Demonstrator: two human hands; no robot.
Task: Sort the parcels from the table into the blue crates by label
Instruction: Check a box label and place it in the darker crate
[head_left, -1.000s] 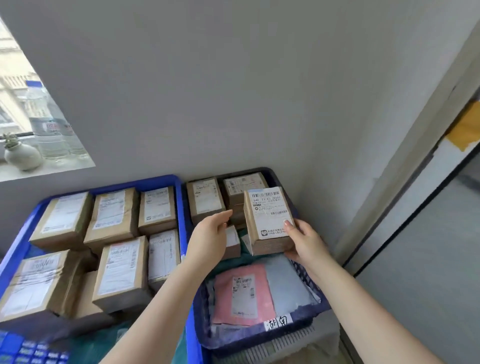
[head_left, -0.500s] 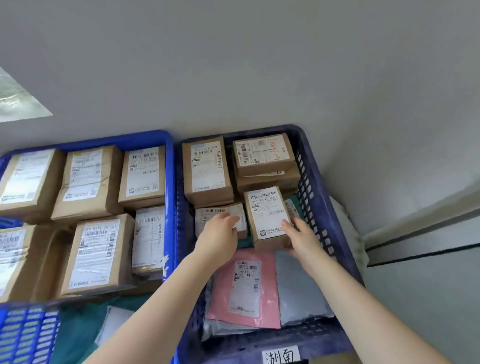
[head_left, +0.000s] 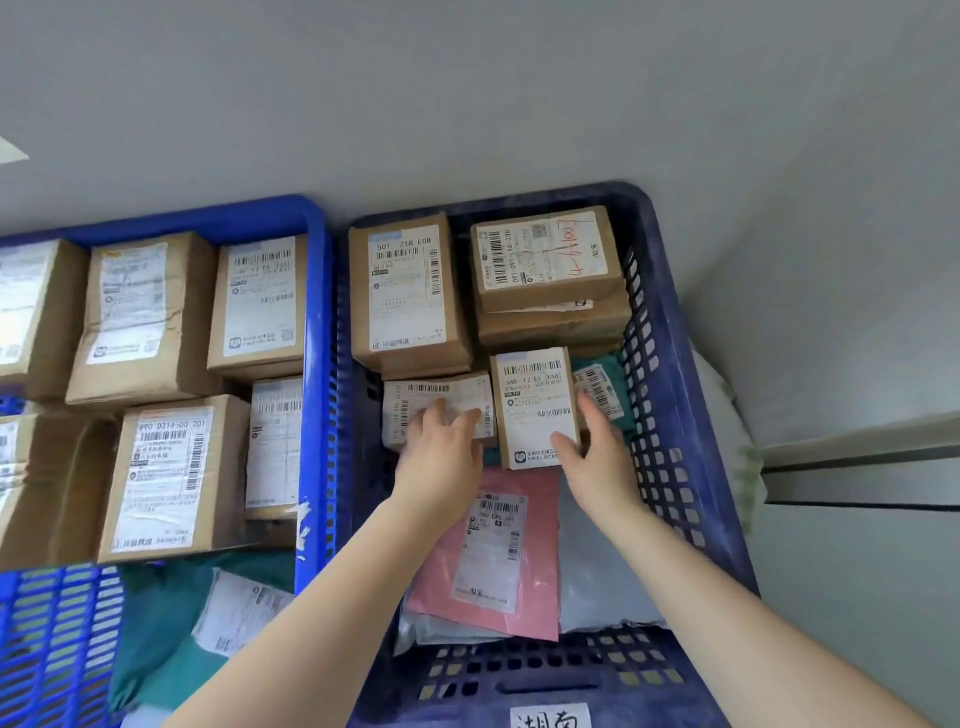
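Note:
Two blue crates stand side by side against a grey wall. In the dark blue right crate (head_left: 670, 395) a small cardboard parcel (head_left: 535, 400) with a white label lies among others. My right hand (head_left: 597, 452) holds its near right corner, thumb on the label and fingers down its right side. My left hand (head_left: 441, 447) rests with straight fingers on a smaller labelled box (head_left: 441, 395) just left of it. Larger boxes (head_left: 405, 291) fill the crate's far end. A pink mailer (head_left: 493, 556) and a grey mailer (head_left: 597, 582) lie at the near end.
The brighter blue left crate (head_left: 311, 291) holds several brown labelled boxes (head_left: 166, 478) and a teal bag (head_left: 171, 613). A handwritten tag (head_left: 550, 719) sits on the right crate's front wall. A white wall and a door frame (head_left: 857, 452) close in on the right.
The parcel has come down from above the crate and now lies in the right crate. My left hand moved onto the smaller box beside it. The camera tilted down toward the crates.

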